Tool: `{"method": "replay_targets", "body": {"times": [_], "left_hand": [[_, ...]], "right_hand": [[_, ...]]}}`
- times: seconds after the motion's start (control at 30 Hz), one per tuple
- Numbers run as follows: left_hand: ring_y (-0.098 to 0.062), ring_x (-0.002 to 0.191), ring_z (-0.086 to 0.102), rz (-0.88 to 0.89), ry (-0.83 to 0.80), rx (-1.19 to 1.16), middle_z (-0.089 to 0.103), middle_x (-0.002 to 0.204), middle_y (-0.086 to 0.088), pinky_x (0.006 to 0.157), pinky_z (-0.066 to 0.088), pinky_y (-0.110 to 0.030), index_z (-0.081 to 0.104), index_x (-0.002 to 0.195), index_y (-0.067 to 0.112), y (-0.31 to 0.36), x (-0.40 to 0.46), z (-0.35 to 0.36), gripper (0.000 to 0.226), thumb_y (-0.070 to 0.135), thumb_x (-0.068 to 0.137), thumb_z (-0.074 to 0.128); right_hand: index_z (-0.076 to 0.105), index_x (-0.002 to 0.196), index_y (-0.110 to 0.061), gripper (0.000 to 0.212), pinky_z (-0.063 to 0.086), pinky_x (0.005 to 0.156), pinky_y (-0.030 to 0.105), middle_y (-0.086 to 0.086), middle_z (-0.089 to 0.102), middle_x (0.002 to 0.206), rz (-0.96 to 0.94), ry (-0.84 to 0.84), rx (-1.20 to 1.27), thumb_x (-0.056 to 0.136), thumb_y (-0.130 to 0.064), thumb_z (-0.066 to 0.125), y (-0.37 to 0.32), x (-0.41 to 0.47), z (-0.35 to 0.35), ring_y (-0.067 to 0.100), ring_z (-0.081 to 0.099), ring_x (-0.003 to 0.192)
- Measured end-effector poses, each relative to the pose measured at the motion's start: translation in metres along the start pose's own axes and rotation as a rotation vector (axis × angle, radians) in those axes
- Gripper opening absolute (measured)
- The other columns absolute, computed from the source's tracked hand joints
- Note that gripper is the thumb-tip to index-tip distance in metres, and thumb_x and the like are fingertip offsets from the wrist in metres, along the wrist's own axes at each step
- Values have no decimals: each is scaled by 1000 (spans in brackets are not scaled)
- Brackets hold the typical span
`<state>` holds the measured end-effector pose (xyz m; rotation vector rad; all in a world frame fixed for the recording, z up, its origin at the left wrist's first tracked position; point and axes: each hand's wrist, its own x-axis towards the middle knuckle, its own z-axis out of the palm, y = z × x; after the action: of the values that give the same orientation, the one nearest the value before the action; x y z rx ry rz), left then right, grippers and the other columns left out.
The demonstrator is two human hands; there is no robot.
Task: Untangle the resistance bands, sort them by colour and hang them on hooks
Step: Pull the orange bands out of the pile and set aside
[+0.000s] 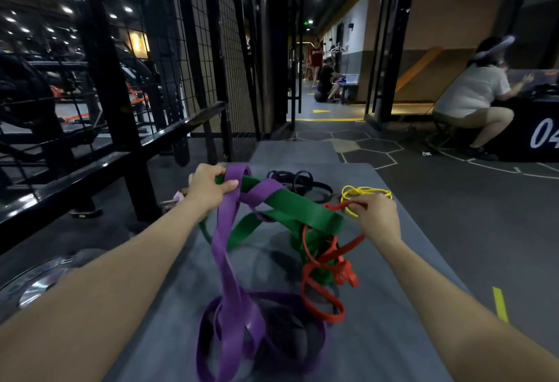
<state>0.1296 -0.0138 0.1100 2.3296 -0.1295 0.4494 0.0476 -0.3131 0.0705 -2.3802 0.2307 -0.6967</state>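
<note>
Left hand (210, 186): fingers and thumb curled round the wide purple rubber resistance band (230, 248) and the wide green rubber resistance band (290, 209) where the two cross, both lifted off the mat. Right hand (376, 215): fingers curled, pinching the narrow red rubber resistance band (320, 275) near its upper end; fingertips also touch the thin yellow rubber resistance band (364, 192), cannot tell whether that one is gripped as well.

Bands: purple hangs down from the left hand to a heap of loops on the grey floor mat (393, 306) close to the camera. Green runs between the hands and is twisted with purple and red. Red dangles below the right hand, knotted near its lower end. Yellow lies on the mat just beyond the right hand. A pile of black rubber resistance bands (302, 182) lies on the mat at the far end, apart from the lifted tangle.

Room: dim gym, dark floor with hexagon markings, black wire-mesh rack (169, 58) to the left, a crouching person in a white shirt (472, 94) at the right.

Hard to read: purple loops are motion-blurred; a small pale object behind the left wrist is mostly hidden.
</note>
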Motion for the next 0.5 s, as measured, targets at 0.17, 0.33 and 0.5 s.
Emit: {"method": "replay_targets", "body": {"times": [0.17,0.33,0.5], "left_hand": [[-34,101,53,-51,-45,162,55,91,-12,88,33,-30,68,88,5,-24,-16,19,25,29,81,70],[-34,133,27,-221,-280,606,32,140,-23,109,23,-37,53,124,7,-34,-36,37,46,39,91,52],[-33,128,34,-17,-224,350,30,137,-16,106,30,-36,38,132,2,3,-67,71,50,17,88,56]], "right_hand": [[74,91,-8,13,48,78,34,15,72,87,111,8,1,84,-13,64,13,-7,7,33,63,90],[73,100,-10,18,39,70,27,15,71,92,171,-41,45,85,-14,64,22,-17,14,32,61,93],[74,90,-5,12,28,59,20,7,65,79,72,-110,84,83,-9,65,16,-27,21,14,51,75]]}}
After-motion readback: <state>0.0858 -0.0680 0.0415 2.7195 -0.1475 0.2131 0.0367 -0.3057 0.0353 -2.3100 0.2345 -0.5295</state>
